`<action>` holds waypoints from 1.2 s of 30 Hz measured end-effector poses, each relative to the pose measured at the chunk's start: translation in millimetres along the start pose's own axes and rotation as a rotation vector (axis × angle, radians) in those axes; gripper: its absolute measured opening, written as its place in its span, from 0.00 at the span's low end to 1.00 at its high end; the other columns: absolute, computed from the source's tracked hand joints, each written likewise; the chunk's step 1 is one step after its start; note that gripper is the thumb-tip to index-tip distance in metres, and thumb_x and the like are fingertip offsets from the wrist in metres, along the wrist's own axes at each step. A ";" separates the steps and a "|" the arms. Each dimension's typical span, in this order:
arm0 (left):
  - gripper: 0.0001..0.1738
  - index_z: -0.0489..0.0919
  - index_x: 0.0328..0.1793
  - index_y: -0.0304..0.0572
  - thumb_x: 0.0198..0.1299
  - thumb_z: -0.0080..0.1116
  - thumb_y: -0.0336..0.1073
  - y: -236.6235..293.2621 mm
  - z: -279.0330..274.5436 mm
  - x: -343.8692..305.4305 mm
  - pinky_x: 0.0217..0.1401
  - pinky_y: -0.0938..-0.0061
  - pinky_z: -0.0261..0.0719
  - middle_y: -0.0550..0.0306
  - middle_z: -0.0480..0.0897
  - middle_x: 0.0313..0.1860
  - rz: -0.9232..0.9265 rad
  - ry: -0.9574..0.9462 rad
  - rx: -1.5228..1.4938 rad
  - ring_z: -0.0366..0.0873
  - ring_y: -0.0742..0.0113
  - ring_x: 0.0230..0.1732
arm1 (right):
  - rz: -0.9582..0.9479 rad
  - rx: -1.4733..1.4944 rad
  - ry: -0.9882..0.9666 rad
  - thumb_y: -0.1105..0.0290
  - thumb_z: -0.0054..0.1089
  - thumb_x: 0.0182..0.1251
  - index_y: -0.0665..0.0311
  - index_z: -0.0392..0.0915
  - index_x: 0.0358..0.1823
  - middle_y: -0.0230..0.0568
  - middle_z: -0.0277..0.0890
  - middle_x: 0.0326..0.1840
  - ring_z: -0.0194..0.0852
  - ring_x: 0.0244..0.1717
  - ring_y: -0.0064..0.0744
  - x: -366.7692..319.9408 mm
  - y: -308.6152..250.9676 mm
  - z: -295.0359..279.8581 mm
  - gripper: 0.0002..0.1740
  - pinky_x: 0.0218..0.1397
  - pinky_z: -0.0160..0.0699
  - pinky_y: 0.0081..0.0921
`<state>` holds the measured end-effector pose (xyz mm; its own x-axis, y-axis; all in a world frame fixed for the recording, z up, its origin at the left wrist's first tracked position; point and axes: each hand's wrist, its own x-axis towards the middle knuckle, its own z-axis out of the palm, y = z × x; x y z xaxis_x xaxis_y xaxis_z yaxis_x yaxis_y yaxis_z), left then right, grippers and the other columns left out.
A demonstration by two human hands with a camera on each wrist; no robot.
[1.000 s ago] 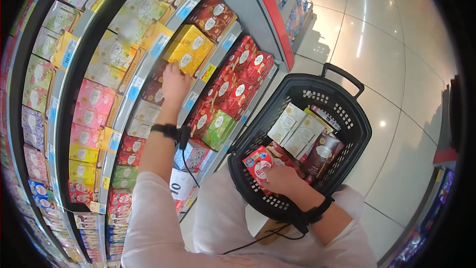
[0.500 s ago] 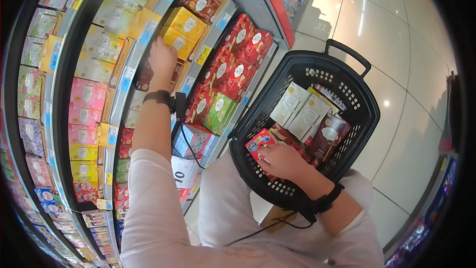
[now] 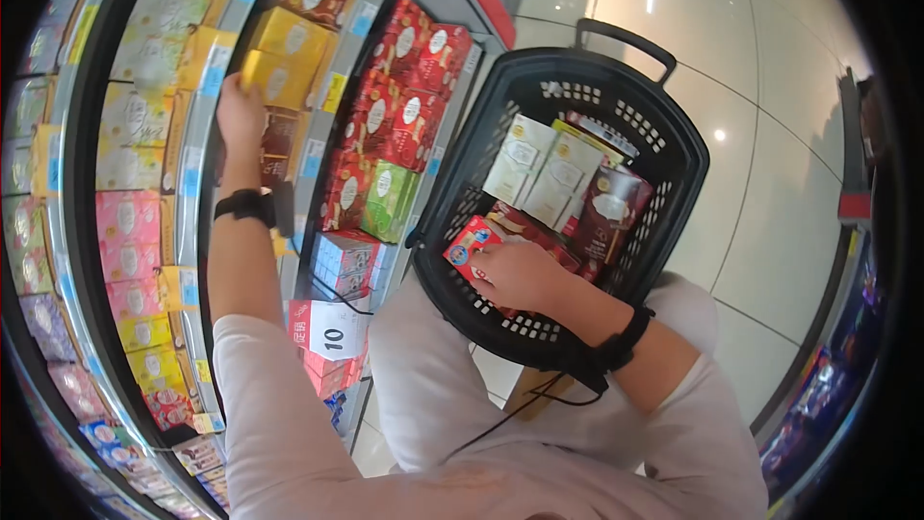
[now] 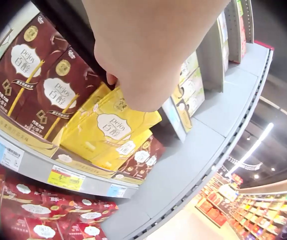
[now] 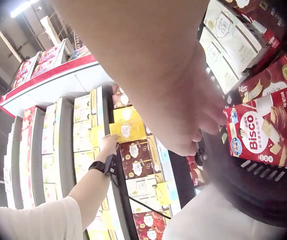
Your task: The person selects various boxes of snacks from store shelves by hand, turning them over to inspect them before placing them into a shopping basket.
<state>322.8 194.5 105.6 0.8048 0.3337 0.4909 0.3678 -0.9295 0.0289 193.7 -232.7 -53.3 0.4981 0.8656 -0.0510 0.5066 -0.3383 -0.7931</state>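
My left hand [image 3: 240,125] is at the shelf, gripping the left end of a yellow Pejoy biscuit box [image 4: 114,127]. In the left wrist view that box leans forward, with the fingers at its top edge. Brown Pejoy boxes [image 4: 59,92] stand beside it. My right hand [image 3: 527,277] is in the black shopping basket [image 3: 664,246], over a red Bisco biscuit box [image 5: 263,130], with fingertips at the box's edge. I cannot tell whether the fingers pinch it. White biscuit boxes [image 3: 544,173] and a dark brown box [image 3: 616,207] lie farther into the basket.
The shelf below carries red boxes [image 3: 399,101] and a green box [image 3: 390,200]. A promotion card [image 3: 327,329] marked 10 hangs lower down. Price-tag rails [image 4: 58,175] edge the shelves. Tiled floor [image 3: 760,173] extends right of the basket. Black cables [image 3: 500,416] trail across the lap.
My left hand has moved to the left end of the yellow box. My right hand has stayed at the Bisco box, covering more of it. The head view has shifted.
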 end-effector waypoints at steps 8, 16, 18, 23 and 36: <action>0.21 0.75 0.63 0.35 0.65 0.57 0.35 106.8 -108.2 -75.6 0.47 0.72 0.78 0.45 0.82 0.52 0.131 0.218 -0.285 0.82 0.66 0.46 | 0.030 0.055 0.159 0.59 0.59 0.64 0.62 0.79 0.46 0.47 0.79 0.42 0.80 0.40 0.48 5.2 9.1 -15.5 0.16 0.43 0.80 0.40; 0.19 0.75 0.63 0.33 0.67 0.54 0.29 179.8 -79.3 -184.4 0.55 0.79 0.74 0.54 0.81 0.54 -0.272 -0.252 -1.089 0.78 0.71 0.51 | 0.228 0.912 0.611 0.55 0.49 0.72 0.67 0.67 0.64 0.54 0.75 0.53 0.78 0.49 0.38 10.6 3.6 -47.4 0.27 0.54 0.73 0.30; 0.19 0.75 0.63 0.32 0.68 0.54 0.29 185.3 -48.8 -197.6 0.56 0.77 0.74 0.53 0.80 0.56 -0.232 -0.311 -1.159 0.77 0.71 0.52 | 0.216 0.981 0.624 0.55 0.53 0.71 0.68 0.69 0.62 0.53 0.77 0.49 0.79 0.46 0.35 6.5 1.1 -53.4 0.27 0.51 0.74 0.29; 0.25 0.67 0.70 0.33 0.68 0.54 0.32 197.6 -10.2 -202.2 0.54 0.77 0.74 0.50 0.79 0.55 -0.367 -0.348 -1.319 0.78 0.70 0.50 | 0.235 0.596 0.400 0.56 0.62 0.64 0.69 0.74 0.52 0.43 0.79 0.36 0.78 0.33 0.32 7.2 28.0 -48.0 0.24 0.40 0.76 0.29; 0.31 0.74 0.62 0.31 0.58 0.65 0.44 162.0 23.4 -220.8 0.61 0.64 0.73 0.35 0.77 0.58 0.024 -0.631 -0.462 0.76 0.45 0.57 | 0.771 0.865 0.792 0.65 0.61 0.68 0.70 0.62 0.62 0.35 0.73 0.24 0.71 0.17 0.23 21.5 67.4 -48.7 0.27 0.18 0.69 0.21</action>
<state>215.6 -26.1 -18.5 0.9736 0.2106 -0.0883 0.2275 -0.8626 0.4519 272.8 -254.8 -78.2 0.8547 0.0359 -0.5179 -0.5164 -0.0440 -0.8552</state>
